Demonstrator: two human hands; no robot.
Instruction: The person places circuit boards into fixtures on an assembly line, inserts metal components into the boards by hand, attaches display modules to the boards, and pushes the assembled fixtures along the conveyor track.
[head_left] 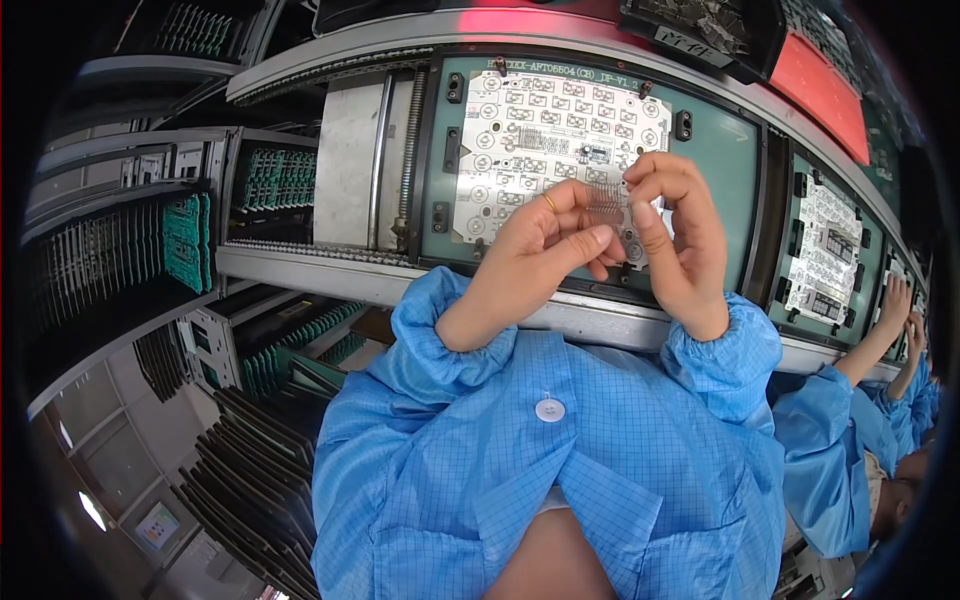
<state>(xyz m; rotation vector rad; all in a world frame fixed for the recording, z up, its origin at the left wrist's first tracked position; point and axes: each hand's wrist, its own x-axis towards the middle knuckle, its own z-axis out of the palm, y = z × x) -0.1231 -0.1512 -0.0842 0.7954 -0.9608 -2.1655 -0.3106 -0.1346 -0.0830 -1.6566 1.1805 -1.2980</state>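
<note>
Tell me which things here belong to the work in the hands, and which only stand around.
In the work:
left hand
right hand
small comb-like part held between both hands
white circuit board in its green carrier

Only around:
racks of green boards
next board on the line
another person's hands

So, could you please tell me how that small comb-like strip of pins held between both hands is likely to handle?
The strip of pins looks thin and fine-toothed, so it is probably very light and its pins bend easily. Both the left hand and the right hand pinch it with their fingertips, suggesting it needs a delicate grip. Being flat, it seems unlikely to roll.
</note>
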